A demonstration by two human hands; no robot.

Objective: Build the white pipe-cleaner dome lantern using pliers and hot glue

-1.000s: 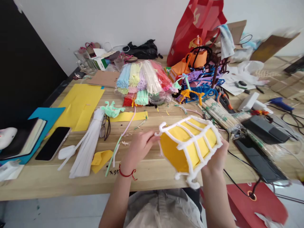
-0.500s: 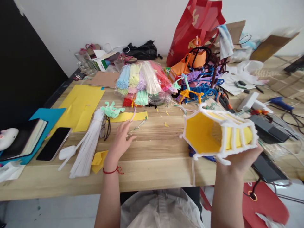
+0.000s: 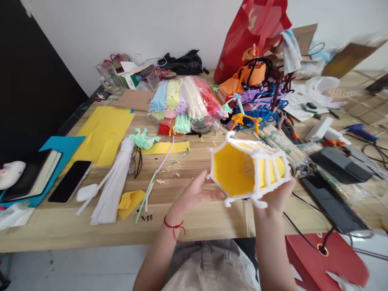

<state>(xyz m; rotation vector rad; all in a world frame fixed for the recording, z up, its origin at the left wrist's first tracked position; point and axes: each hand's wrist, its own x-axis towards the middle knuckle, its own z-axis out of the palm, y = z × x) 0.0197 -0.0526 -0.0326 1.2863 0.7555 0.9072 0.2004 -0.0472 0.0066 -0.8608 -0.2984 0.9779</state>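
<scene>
My right hand [image 3: 279, 198] holds a lantern [image 3: 235, 171] from below and behind. White fuzzy pipe cleaners make up its ribs and rims, with yellow paper lining the inside; its wide open end points left. My left hand [image 3: 195, 196] is at that open end, thumb and fingers apart and stretched out. Whether its fingertips touch the rim I cannot tell, since part of them goes behind it. Left of that hand, a pink pipe cleaner [image 3: 165, 157], a green one [image 3: 145, 197] and a short white piece [image 3: 149, 197] lie on the table.
Bundled white pipe cleaners [image 3: 110, 186], folded yellow paper [image 3: 130, 203], glasses [image 3: 136, 162] and a phone [image 3: 69, 182] lie on the left. Bagged coloured pipe cleaners [image 3: 182, 101] sit at the back. Pliers [image 3: 289, 127], a glue gun [image 3: 362, 131] and cables are on the right.
The lantern has moved left in my right hand. My left hand has come right, from beside the yellow strip to the lantern's open end, uncovering the pink and green pipe cleaners.
</scene>
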